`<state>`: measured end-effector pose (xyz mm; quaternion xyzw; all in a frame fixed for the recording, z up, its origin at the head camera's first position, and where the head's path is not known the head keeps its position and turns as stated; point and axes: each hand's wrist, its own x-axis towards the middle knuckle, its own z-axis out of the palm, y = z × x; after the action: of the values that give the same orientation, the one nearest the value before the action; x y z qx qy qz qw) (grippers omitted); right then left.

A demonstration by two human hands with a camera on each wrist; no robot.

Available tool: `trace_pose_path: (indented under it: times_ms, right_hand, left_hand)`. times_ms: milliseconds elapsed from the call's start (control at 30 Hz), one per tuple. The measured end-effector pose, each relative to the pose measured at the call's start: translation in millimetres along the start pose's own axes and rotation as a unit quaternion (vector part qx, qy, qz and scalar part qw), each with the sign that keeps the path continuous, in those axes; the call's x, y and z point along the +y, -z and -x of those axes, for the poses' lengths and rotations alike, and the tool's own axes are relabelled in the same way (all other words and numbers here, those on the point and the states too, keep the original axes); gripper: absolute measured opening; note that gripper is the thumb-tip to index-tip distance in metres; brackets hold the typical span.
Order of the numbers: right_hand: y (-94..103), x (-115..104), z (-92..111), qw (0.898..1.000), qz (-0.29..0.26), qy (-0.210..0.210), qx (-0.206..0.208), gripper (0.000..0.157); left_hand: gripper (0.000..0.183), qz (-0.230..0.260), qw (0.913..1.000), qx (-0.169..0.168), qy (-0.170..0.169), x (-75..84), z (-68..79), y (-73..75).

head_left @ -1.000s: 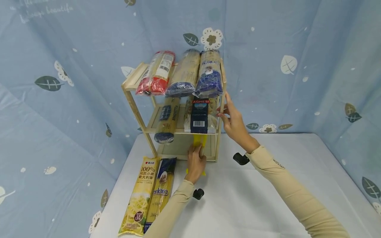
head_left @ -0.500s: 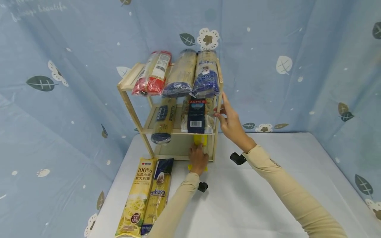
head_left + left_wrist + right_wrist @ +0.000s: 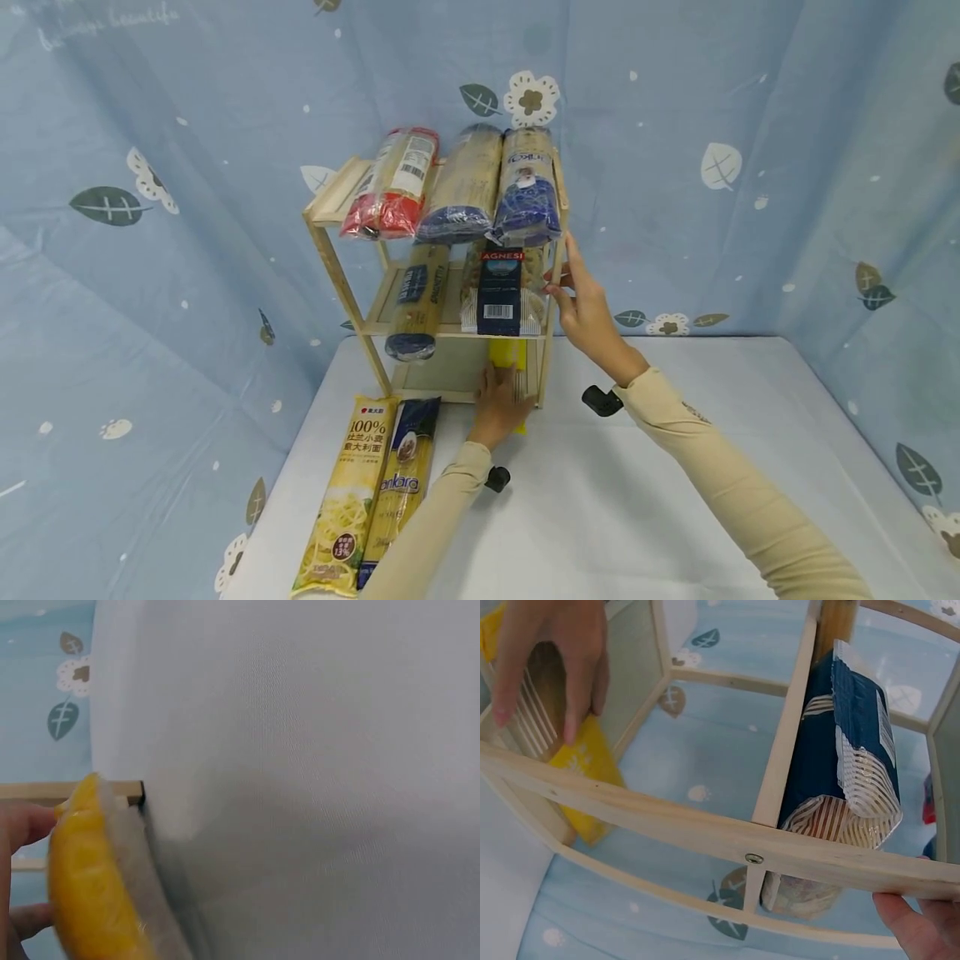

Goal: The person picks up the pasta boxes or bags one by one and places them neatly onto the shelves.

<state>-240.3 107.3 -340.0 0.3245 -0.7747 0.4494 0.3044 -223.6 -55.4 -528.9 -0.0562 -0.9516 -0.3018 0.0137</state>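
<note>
My left hand (image 3: 501, 407) is at the front of the bottom tier of a wooden shelf (image 3: 450, 392). It grips a yellow pasta packet with a clear striped window (image 3: 508, 353) lying lengthwise, its near end jutting past the shelf front. In the right wrist view, fingers and thumb straddle the packet (image 3: 592, 761). My right hand (image 3: 592, 317) holds the shelf's right upright, beside a dark blue AGNESI pasta bag (image 3: 501, 292) on the middle tier. Left of that bag lies a spaghetti packet (image 3: 418, 304), its end overhanging the front.
Three pasta packets lie on the top tier: a red-ended one (image 3: 390, 187), a blue-ended one (image 3: 461, 187) and a blue ankara one (image 3: 527, 187). On the white table (image 3: 600, 517), a yellow pasta packet (image 3: 348, 500) and an ankara packet (image 3: 401, 492) lie front left.
My left hand has shifted slightly right relative to the shelf with the yellow packet, which shows wider on the bottom tier. My right hand stays on the upright.
</note>
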Motion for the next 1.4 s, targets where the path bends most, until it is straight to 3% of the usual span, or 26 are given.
trace_pose_path:
  times_ms: [133,300,533,833,1000,1300,1400]
  right_hand:
    - [0.3,0.9,1.4,1.000,-0.009,0.002,0.002,0.073]
    - [1.6,-0.1,2.7,1.000,-0.013,0.001,0.004,0.073]
    - [2.0,-0.1,3.5,1.000,-0.020,0.002,0.003,0.073]
    - [3.5,0.9,2.9,1.000,-0.024,-0.003,0.001,0.072]
    - [3.0,0.6,2.7,1.000,-0.022,0.000,0.002,0.073]
    - [0.2,0.5,1.4,0.999,-0.034,0.001,0.007,0.073]
    - [-0.4,0.0,1.1,1.000,-0.027,0.002,0.004,0.074]
  left_hand:
    - [0.062,0.009,0.9999,0.003,-0.008,-0.8,6.2,7.4]
    - [0.054,0.043,0.9972,0.022,-0.057,-3.1,16.7,22.4]
    - [0.054,0.011,0.9954,0.052,-0.079,-13.8,32.4,41.1]
    - [0.049,-0.001,0.9904,0.098,-0.098,-31.4,67.9,68.3]
    - [0.048,-0.011,0.9834,0.133,-0.123,-45.1,90.8,82.5]
    - [0.051,-0.053,0.9892,0.116,-0.072,-64.0,126.7,102.2]
    - [0.052,-0.067,0.9872,0.123,-0.077,-72.4,137.9,105.7]
